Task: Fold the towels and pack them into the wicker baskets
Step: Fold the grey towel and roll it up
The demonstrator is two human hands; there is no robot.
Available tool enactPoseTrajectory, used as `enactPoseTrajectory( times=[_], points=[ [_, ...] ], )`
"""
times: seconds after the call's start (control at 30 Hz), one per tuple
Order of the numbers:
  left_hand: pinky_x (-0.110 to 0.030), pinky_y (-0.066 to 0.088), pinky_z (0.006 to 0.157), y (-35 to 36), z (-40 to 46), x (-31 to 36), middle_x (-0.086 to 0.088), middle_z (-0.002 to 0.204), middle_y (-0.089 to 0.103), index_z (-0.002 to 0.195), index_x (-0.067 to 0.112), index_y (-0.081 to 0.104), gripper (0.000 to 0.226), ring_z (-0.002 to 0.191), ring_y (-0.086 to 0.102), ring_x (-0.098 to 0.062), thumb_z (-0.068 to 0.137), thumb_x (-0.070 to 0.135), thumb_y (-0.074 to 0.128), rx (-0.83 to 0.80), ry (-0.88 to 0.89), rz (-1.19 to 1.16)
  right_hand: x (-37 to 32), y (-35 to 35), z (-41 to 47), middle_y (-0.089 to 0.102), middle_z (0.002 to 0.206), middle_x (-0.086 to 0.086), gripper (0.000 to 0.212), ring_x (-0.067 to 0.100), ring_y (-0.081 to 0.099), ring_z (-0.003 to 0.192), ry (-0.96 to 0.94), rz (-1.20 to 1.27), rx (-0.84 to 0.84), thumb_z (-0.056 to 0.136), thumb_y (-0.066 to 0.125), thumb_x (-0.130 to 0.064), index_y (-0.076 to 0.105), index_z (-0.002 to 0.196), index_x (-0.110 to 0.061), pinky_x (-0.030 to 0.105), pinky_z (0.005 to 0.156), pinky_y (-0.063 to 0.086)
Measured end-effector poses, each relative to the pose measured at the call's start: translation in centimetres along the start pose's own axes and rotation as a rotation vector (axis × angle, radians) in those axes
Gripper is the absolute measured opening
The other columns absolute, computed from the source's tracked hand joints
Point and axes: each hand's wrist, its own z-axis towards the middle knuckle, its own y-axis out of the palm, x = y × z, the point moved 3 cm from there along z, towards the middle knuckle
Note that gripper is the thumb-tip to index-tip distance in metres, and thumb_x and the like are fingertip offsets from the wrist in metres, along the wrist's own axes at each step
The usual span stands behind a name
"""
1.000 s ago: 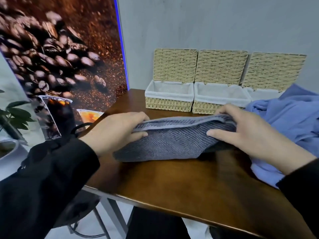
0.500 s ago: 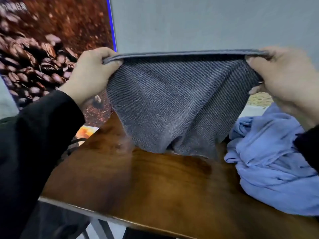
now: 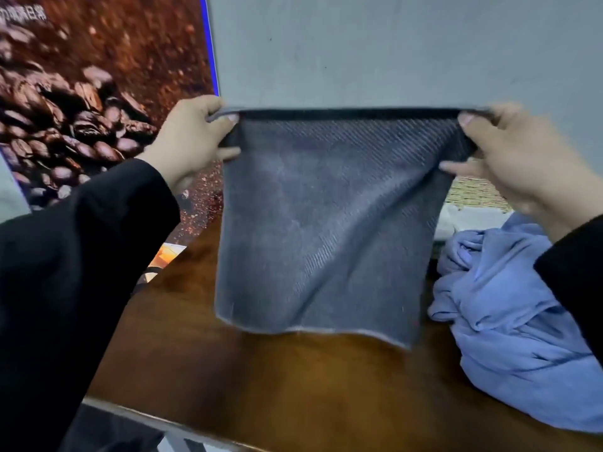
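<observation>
Surface: a dark brown wooden table (image 3: pixel 326 386) fills the lower centre of the frame, its finish glossy with lighter amber patches. Its near edge runs diagonally across the lower left, with a pale metal frame member showing beneath it.

Room: a plain grey wall (image 3: pixel 391 50) occupies the upper centre and upper right. At the upper left stands a large coffee-bean poster (image 3: pixel 81 93), edged on its right side by a thin blue strip.

Task item: a grey towel (image 3: pixel 319 223) hangs spread in the centre of the frame, its top hem taut and level, its lower hem hanging free in front of the table; whether it clears the surface cannot be told. Diagonal ribbing shows on the cloth.

Hands: the left hand (image 3: pixel 192 141), centre left, pinches the towel's upper left corner, thumb on the near side and fingers curled behind. The right hand (image 3: pixel 518 158), centre right, pinches the upper right corner in like manner. Both arms wear black sleeves (image 3: pixel 65 272).

Other items: a crumpled blue towel (image 3: pixel 509 321) lies heaped on the table at the lower right. Above it, between the grey towel and the right wrist, a strip of a wicker basket (image 3: pixel 473 194) with white lining is visible; the rest is hidden.
</observation>
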Motion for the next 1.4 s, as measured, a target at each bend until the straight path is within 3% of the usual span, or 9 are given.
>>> enactPoseTrajectory(
  times=[0.27,0.43,0.5,0.6,0.7,0.9,1.0,1.1,1.4],
  points=[
    [-0.017,0.052,0.078,-1.8,-2.7,1.6,0.007,0.093,0.069,0.105,0.026,0.069,0.02,0.083,0.061,-0.001,0.096,0.016,0.054,0.138,0.314,0.162,-0.8,-0.7,-4.8,0.073,0.092,-0.005,0.016,0.013,0.069,0.093,-0.339,-0.187,0.207,0.097,0.051,-0.043,0.067,0.096,-0.041,0.046,0.091,0.057],
    [-0.025,0.052,0.09,-2.4,-11.6,-6.6,0.022,0.098,0.072,0.1,0.039,0.071,0.015,0.095,0.067,-0.001,0.091,0.03,0.062,-0.282,0.246,0.409,6.8,0.1,-14.5,0.063,0.069,-0.013,0.011,0.0,0.05,0.054,-0.161,-0.467,-0.18,0.1,0.057,-0.045,0.068,0.097,-0.045,0.011,0.052,0.035],
    [-0.028,0.05,0.099,-1.7,-16.2,-11.1,0.026,0.113,0.07,0.109,0.047,0.068,0.018,0.109,0.065,0.003,0.091,0.045,0.065,-0.564,0.208,0.464,11.6,1.2,-18.4,0.067,0.106,-0.031,0.015,-0.016,0.06,0.097,-0.044,-0.599,-0.487,0.095,0.057,-0.046,0.067,0.107,-0.049,0.014,0.089,0.048],
    [-0.021,0.039,0.106,-0.8,-21.2,-16.0,0.033,0.13,0.058,0.11,0.063,0.056,0.022,0.127,0.048,0.009,0.093,0.07,0.046,-0.796,0.22,0.602,17.0,2.4,-21.7,0.035,0.142,-0.048,0.028,-0.022,0.023,0.139,-0.072,-0.744,-0.789,0.091,0.047,-0.067,0.059,0.111,-0.051,0.029,0.125,0.02],
    [-0.019,0.029,0.113,-0.9,-22.2,-17.5,0.036,0.145,0.042,0.13,0.054,0.054,0.043,0.14,0.033,0.005,0.089,0.068,0.049,-0.749,0.14,0.611,17.5,2.5,-22.3,0.024,0.146,-0.049,0.042,-0.024,0.018,0.139,-0.079,-0.731,-0.75,0.089,0.045,-0.075,0.051,0.125,-0.056,0.012,0.121,0.005],
    [-0.03,0.032,0.114,-0.6,-21.5,-18.2,0.033,0.142,0.049,0.12,0.042,0.063,0.03,0.14,0.035,0.009,0.096,0.024,0.065,-0.664,0.198,0.598,17.5,3.5,-22.6,0.063,0.121,-0.026,0.028,-0.011,0.054,0.123,-0.299,-0.78,-0.532,0.1,0.051,-0.045,0.073,0.104,-0.029,0.022,0.117,0.032],
    [-0.022,0.032,0.113,-1.0,-21.4,-17.5,0.029,0.13,0.062,0.111,0.039,0.069,0.022,0.132,0.045,0.007,0.095,0.032,0.056,-0.567,0.113,0.495,15.9,3.3,-22.5,0.071,0.099,-0.022,0.033,-0.012,0.06,0.112,-0.112,-0.657,-0.424,0.101,0.039,-0.055,0.067,0.099,-0.038,0.006,0.097,0.04],
    [-0.016,0.044,0.088,-1.4,-21.6,-15.9,0.016,0.098,0.071,0.097,0.034,0.072,0.015,0.097,0.061,0.004,0.094,0.032,0.057,-0.456,-0.08,0.295,14.3,3.2,-22.0,0.058,0.071,-0.002,0.024,0.015,0.058,0.063,-0.004,-0.515,-0.341,0.095,0.041,-0.057,0.059,0.095,-0.04,0.027,0.063,0.047],
    [-0.044,0.052,0.093,-0.5,-18.1,-13.6,-0.005,0.104,0.077,0.107,0.017,0.076,0.019,0.101,0.072,-0.025,0.099,0.023,0.06,-0.394,-0.454,-0.029,12.6,2.9,-16.4,0.07,0.077,-0.008,0.018,0.006,0.062,0.071,0.228,-0.421,-0.277,0.101,0.057,-0.028,0.069,0.087,-0.031,0.024,0.067,0.041]
  ],
)
